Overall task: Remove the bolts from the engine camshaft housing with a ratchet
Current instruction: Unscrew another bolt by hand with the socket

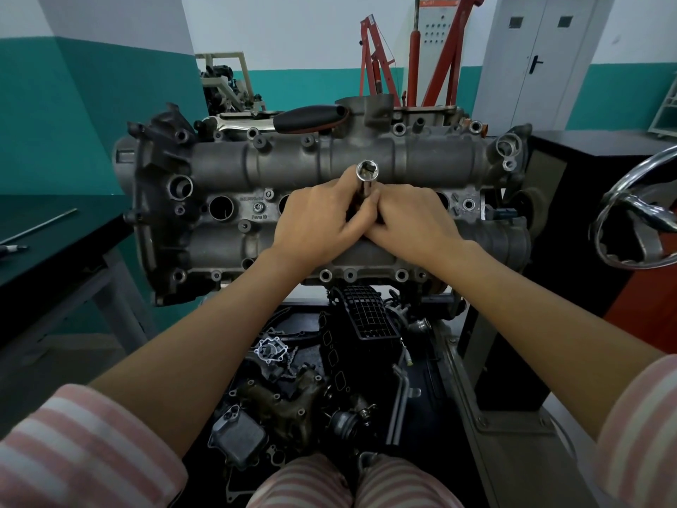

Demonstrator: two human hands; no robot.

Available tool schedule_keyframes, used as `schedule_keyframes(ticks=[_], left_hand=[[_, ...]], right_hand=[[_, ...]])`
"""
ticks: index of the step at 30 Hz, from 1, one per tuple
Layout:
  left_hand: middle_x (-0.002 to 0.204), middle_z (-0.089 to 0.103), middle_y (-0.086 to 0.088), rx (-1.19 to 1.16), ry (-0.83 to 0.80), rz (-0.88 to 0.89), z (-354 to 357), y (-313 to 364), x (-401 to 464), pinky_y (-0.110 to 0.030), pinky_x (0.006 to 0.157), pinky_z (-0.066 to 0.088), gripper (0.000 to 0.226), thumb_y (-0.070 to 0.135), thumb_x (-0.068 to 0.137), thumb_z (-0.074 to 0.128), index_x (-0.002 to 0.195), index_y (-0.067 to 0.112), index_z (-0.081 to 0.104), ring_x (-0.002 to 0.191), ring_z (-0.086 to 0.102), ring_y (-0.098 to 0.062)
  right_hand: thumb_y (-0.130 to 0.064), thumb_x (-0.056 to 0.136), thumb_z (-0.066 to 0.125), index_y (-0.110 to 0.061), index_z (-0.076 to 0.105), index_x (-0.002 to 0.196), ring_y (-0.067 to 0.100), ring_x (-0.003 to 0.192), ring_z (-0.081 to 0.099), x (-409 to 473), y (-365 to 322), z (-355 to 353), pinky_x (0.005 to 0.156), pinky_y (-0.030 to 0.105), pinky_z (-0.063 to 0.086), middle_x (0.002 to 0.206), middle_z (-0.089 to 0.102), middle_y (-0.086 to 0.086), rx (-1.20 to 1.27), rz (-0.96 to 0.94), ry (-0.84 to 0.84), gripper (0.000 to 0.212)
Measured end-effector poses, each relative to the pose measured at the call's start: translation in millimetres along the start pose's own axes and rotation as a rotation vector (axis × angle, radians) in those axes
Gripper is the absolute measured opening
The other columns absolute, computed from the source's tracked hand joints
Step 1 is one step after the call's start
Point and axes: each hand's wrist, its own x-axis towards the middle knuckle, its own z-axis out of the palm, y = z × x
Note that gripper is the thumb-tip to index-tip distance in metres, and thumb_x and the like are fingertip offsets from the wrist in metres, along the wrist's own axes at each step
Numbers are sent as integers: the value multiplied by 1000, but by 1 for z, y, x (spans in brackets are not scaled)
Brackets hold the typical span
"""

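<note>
Teal-and-white walls (73,86); grey door (538,56)

A grey cast-metal camshaft housing (329,192) lies lengthwise across the stand; a shiny steel socket extension (367,176) stands upright over its middle.

Both bare forearms reaching forward from striped sleeves, converging at centre, left hand (318,218) knuckles up with fingers curled round an upright chrome socket extension (367,177), right hand (410,218) pressed against it, fingers tucked under, thumbs meeting
</note>
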Motion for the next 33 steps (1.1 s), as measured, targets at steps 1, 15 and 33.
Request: schedule_keyframes(ticks=[1, 15, 33], left_hand=[[53, 29, 16, 3, -3, -2, 0, 0, 0, -22, 47, 24, 25, 35, 89, 41, 71, 23, 29, 43, 40, -19], [44, 17, 20, -18, 7, -59, 0, -2, 1, -23, 47, 17, 54, 36, 90, 55, 56, 39, 13, 41, 29, -15], [43, 28, 9, -14, -32, -95, 0, -2, 1, -25, 49, 21, 52, 37, 89, 52, 54, 37, 15, 43, 32, -16]], right_hand=[[-26, 95, 47, -17, 40, 89, 2, 54, 24, 0, 0, 0, 61, 17, 18, 68, 31, -9, 2, 2, -1, 13], [-27, 96, 47, -8, 57, 105, 6, 61, 26, 2, 4, 4, 61, 16, 18, 76, 39, -7, 22, 7, 13, 24], [-30, 95, 49, -16, 52, 95, 3, 56, 27, 2, 3, 3, 57, -4, 24, 77, 41, -7, 53, 15, 8, 14]])
